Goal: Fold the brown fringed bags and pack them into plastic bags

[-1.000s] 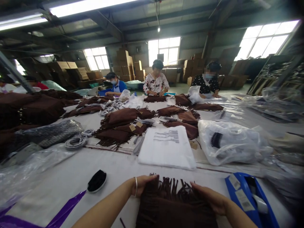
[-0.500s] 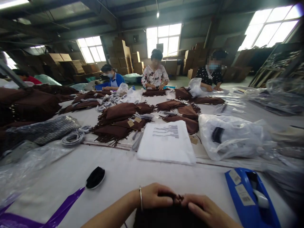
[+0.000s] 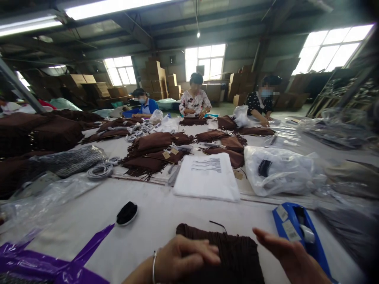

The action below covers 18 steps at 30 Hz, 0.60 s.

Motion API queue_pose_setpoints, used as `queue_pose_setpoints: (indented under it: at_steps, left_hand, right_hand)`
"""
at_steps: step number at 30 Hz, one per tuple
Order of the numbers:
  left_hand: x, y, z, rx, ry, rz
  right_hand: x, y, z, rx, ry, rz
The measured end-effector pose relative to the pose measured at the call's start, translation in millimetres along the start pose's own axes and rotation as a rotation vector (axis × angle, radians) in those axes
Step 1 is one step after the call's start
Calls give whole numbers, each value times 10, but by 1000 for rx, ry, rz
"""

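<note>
Directly before me on the white table lies a dark brown folded cloth piece (image 3: 237, 252), its far edge gathered or fringed, with a thin dark cord sticking out of that edge. My left hand (image 3: 186, 256), a bangle at its wrist, is over the left part of the cloth with fingers stretched out; whether it touches the cloth I cannot tell. To the right of the cloth, my right hand (image 3: 291, 254) is raised and apart from it, palm inward, fingers straight. A blue tape dispenser (image 3: 302, 232) stands just beyond my right hand.
A black-and-white oval object (image 3: 127, 213) and purple plastic (image 3: 74, 264) lie at left. Farther out are a stack of white bags (image 3: 207, 181), a clear bag (image 3: 281, 173), several brown fringed pieces (image 3: 154, 146) and coiled grey straps (image 3: 100, 170). Several people work across the table.
Both hands have let go of the cloth's far edge and moved apart, the right one off to the right. More of the cloth shows, and the view has tilted up slightly.
</note>
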<state>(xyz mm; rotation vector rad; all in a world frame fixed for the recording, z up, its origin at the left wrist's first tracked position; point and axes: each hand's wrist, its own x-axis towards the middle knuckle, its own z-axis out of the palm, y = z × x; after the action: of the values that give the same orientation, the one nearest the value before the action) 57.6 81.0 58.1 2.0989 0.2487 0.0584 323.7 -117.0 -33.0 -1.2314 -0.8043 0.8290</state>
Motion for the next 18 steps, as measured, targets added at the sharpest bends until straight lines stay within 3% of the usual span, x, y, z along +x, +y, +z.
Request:
queue_pose_setpoints:
  at_steps: [2, 4, 6, 10, 14, 18]
  left_hand:
    - [202, 36, -229, 122, 193, -116]
    - [443, -63, -365, 342, 245, -267]
    - [660, -238, -391, 491, 209, -367]
    - [893, -486, -274, 551, 144, -421]
    - [885, -456, -209, 530, 67, -403]
    - [729, -357, -134, 459, -25, -308]
  right_hand:
    - [324, -72, -23, -158, 100, 111]
    - [622, -34, 62, -433, 22, 224]
    - [839, 72, 214, -613, -76, 272]
    - [1074, 232, 551, -648, -216, 294]
    - [1155, 116, 743, -523, -420, 346]
    - [905, -106, 738, -446, -459, 260]
